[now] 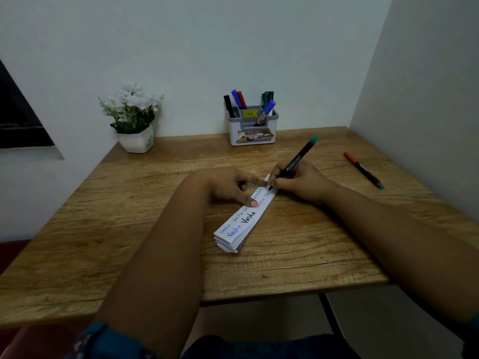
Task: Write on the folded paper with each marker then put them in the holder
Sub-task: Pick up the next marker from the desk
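We press the folded paper (243, 216) flat mid-table with our left hand (228, 186), fingers spread open — our right hand (298, 181) grips the green-ended marker (294, 161), tip on the paper's far end.

left hand (228, 186) splayed flat, right hand (298, 181) curled in writing grip.

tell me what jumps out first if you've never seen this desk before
Mid-desk, the right hand presses a green-capped marker to the far end of a folded paper strip already covered in handwriting, while the left hand pins it down. Behind, against the wall, stands a holder full of markers; a red marker lies alone at the right.
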